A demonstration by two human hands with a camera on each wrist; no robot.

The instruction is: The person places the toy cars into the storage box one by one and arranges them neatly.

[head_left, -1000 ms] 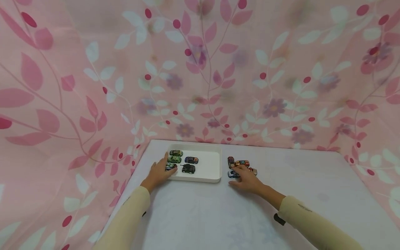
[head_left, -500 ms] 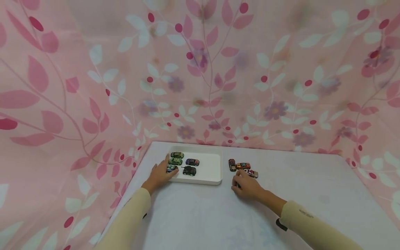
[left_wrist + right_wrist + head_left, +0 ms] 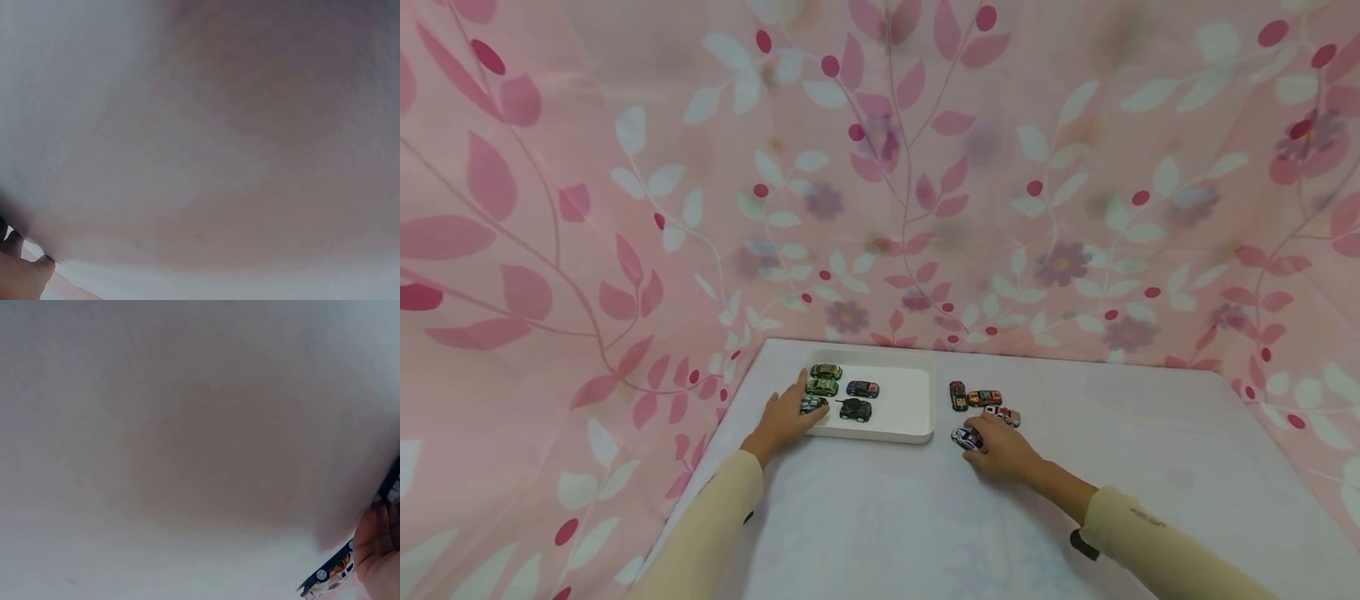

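My right hand [image 3: 1006, 450] pinches a white-and-black toy car [image 3: 966, 438] between thumb and fingers, low over the table, right of the white tray [image 3: 917, 435]. In the right wrist view, only part of this hand [image 3: 378, 550] shows at the lower right edge. Behind it lie a dark red toy car [image 3: 958, 396], an orange toy car [image 3: 985, 398] and a white-and-red toy car [image 3: 1004, 416]. My left hand [image 3: 780, 425] rests at the tray's left end with fingers extended along the side. Its thumb reaches over a toy car [image 3: 812, 404], which is partly hidden.
Inside the tray are two green toy cars, one at the back [image 3: 826, 372] and one before it [image 3: 822, 387], a blue toy car [image 3: 862, 389] and a black toy tank [image 3: 854, 410]. A pink floral cloth [image 3: 910, 208] rises behind the white-covered table [image 3: 880, 517].
My right hand has taken hold of the white-and-black car and drawn it toward the front, away from the other cars. The left hand stays at the tray.
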